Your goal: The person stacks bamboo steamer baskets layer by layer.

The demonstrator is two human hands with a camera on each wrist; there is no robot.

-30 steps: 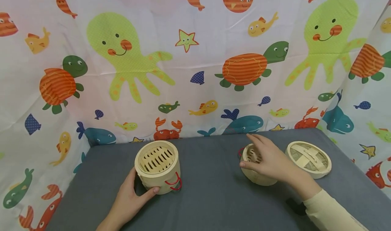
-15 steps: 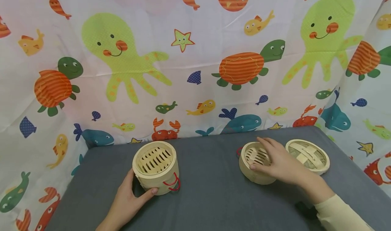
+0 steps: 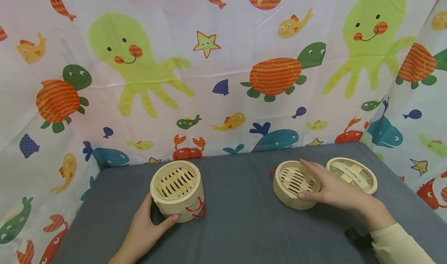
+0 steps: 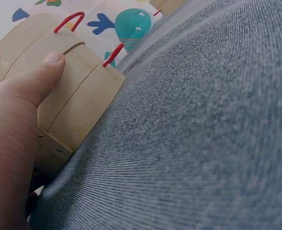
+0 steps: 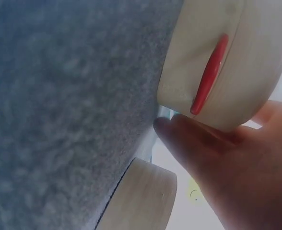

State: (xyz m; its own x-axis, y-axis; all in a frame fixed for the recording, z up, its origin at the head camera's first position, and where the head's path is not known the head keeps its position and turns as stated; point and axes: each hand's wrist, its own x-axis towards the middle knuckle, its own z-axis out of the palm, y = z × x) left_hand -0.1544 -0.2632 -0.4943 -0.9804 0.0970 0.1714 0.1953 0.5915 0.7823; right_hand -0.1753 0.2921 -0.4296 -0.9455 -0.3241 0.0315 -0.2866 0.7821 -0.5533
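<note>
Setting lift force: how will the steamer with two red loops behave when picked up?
The steamer is probably stiff: its wall looks round and undented. It's likely light for its size, given the open slats on top. It may come apart if lifted by its top: seams and two red loops at different heights suggest stacked tiers.

We identify a white fabric backdrop (image 3: 223, 66) printed with green octopuses (image 3: 139, 72), orange-shelled turtles (image 3: 276, 76), crabs (image 3: 187, 152), whales (image 3: 281, 139) and starfish (image 3: 207, 44). Below it, we note a grey ribbed tablecloth (image 3: 237, 205).
</note>
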